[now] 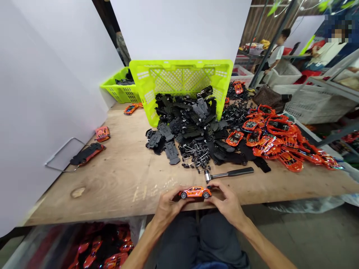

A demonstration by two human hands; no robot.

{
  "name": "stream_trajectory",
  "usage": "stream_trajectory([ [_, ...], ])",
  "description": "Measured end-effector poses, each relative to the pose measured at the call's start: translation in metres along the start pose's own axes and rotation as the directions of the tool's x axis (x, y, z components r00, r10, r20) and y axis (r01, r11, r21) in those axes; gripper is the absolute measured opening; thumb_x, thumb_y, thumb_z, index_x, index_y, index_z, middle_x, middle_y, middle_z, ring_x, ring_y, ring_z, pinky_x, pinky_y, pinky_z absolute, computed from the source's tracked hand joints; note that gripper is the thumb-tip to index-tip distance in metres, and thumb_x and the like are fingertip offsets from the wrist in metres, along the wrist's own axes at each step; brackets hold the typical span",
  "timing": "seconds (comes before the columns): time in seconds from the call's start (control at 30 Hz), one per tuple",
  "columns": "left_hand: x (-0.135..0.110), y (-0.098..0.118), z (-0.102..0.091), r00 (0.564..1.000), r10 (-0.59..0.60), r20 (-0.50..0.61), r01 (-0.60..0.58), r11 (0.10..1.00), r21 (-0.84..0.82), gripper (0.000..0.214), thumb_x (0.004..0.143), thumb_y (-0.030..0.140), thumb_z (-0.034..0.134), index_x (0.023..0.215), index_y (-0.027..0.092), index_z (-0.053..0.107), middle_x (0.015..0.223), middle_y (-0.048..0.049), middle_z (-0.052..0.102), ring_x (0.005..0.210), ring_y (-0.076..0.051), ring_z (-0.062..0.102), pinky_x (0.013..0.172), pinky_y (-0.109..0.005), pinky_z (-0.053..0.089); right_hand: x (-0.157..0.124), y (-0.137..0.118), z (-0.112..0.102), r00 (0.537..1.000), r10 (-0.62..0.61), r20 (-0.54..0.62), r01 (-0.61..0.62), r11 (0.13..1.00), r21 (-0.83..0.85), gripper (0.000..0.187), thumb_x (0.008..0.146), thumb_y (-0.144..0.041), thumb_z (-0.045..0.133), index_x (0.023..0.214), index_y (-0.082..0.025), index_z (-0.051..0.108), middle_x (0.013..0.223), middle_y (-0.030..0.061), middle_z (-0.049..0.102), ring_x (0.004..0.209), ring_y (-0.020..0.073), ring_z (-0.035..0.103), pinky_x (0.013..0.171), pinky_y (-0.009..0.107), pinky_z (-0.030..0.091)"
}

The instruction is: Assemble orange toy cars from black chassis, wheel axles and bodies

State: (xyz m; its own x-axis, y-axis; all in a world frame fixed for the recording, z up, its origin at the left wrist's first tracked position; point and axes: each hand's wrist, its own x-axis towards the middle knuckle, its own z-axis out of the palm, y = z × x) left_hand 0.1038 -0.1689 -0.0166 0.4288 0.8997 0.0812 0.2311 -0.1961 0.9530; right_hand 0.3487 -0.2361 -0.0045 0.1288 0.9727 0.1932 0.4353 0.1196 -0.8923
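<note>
An orange toy car (pixel 195 192) is held upright on its wheels, side toward me, at the front edge of the wooden table (pixel 120 179). My left hand (pixel 169 201) grips its left end between thumb and fingers. At the other end, my right hand (pixel 226 200) pinches the car the same way. Just beyond the right hand lies a hammer (pixel 228 173), its metal head to the left and black handle to the right. Behind it are small wheel axles (pixel 196 154) in a loose heap.
A tipped yellow-green crate (pixel 181 65) spills black chassis (pixel 193 116) onto the table. Orange car shells (pixel 280 134) are piled at the right. A bent metal wire frame (pixel 60 151) and a dark car part (pixel 87 154) lie left. Below the edge sits a bin of orange cars (pixel 92 250).
</note>
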Motion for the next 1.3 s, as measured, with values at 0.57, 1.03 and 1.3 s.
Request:
stream_trajectory([
  [0.57, 0.001, 0.021, 0.005, 0.966, -0.245, -0.086, 0.22, 0.948, -0.232, 0.025, 0.069, 0.032, 0.09, 0.089, 0.021, 0.08, 0.09, -0.0059, 0.082, 0.085, -0.026, 0.075, 0.079, -0.031, 0.058, -0.003, -0.024, 0.01, 0.987, -0.113, -0.118, 0.114, 0.993, 0.005, 0.02, 0.092, -0.029, 0.074, 0.111, -0.024, 0.067, 0.105, 0.0061, 0.074, 0.101, 0.0252, 0.072, 0.088, 0.035, 0.06],
  [1.03, -0.024, 0.038, -0.004, 0.995, -0.098, 0.007, 0.098, 0.992, -0.077, 0.035, 0.08, 0.019, 0.078, 0.115, 0.023, 0.078, 0.105, -0.0082, 0.08, 0.095, -0.028, 0.072, 0.087, -0.033, 0.055, 0.008, -0.066, -0.01, 0.933, -0.311, 0.181, 0.321, 0.947, -0.027, 0.054, 0.095, -0.017, 0.067, 0.145, -0.03, 0.052, 0.114, 0.0062, 0.071, 0.105, 0.0241, 0.07, 0.096, 0.036, 0.059],
  [1.3, -0.025, 0.047, 0.012, 0.931, -0.363, 0.024, 0.326, 0.805, -0.496, 0.042, 0.074, 0.041, 0.09, 0.107, 0.017, 0.081, 0.102, -0.0092, 0.081, 0.099, -0.028, 0.072, 0.088, -0.033, 0.056, 0.031, -0.062, -0.013, 0.995, 0.05, 0.092, -0.074, 0.957, 0.279, 0.054, 0.089, -0.036, 0.076, 0.137, -0.026, 0.053, 0.099, 0.0034, 0.072, 0.097, 0.0222, 0.07, 0.09, 0.036, 0.059],
])
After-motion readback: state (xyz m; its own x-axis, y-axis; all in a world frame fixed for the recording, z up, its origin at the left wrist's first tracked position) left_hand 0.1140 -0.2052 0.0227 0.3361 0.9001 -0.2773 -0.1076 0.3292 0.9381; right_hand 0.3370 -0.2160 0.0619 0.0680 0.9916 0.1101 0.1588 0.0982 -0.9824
